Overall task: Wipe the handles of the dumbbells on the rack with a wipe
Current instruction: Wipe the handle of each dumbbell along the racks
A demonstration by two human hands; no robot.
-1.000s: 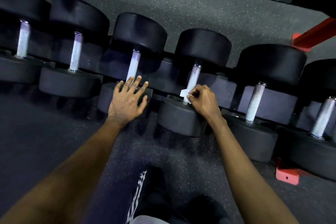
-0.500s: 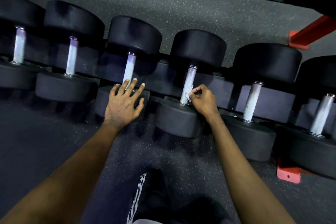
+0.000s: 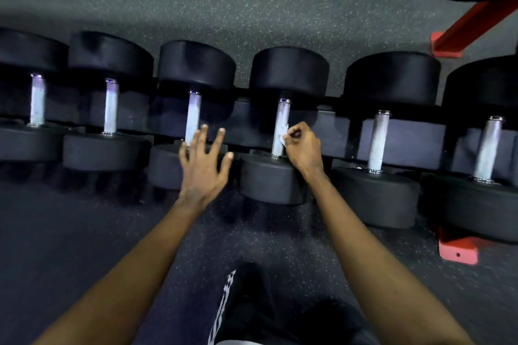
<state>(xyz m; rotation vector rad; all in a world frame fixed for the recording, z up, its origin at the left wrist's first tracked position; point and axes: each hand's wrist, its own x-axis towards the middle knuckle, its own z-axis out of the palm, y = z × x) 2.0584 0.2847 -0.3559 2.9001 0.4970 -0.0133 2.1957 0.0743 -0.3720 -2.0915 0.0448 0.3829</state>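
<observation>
Handle (image 3: 281,117) at frame centre ran near-vertical. My right hand (image 3: 303,148) pinched the wipe (image 3: 282,136) against its lower part. Left hand (image 3: 202,169) was spread open over the neighbouring dumbbell (image 3: 164,165); red rack foot (image 3: 457,250) lower right.

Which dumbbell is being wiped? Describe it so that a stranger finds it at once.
On the rack, six dumbbells lie in a row. Take the fourth dumbbell from the left. Only its handle has a right hand pinching a white wipe against it.
</observation>
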